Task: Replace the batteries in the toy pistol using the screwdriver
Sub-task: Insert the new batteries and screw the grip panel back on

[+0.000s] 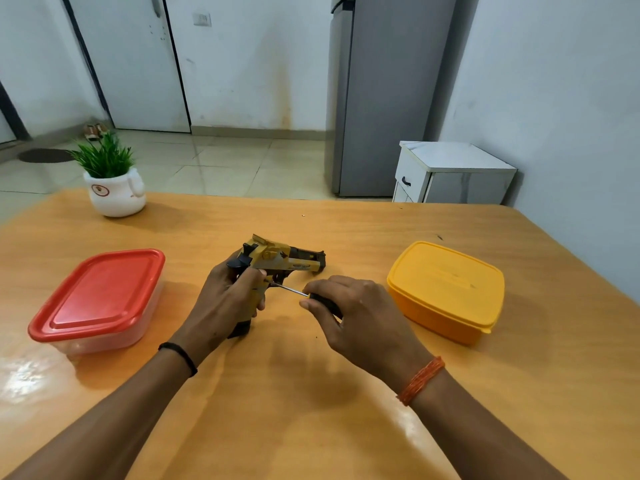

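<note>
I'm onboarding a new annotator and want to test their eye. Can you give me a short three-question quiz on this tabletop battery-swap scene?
1. True or false: the left hand holds the toy pistol.
2. Which hand holds the screwdriver? A) left B) right C) neither
3. Fill in: the container with the red lid sits on the person's ____ side of the table.

Key: 1 true. 2 B, the right hand; its tip points toward the pistol's grip. 3 left; the yellow container is on the right, lid on.
</note>
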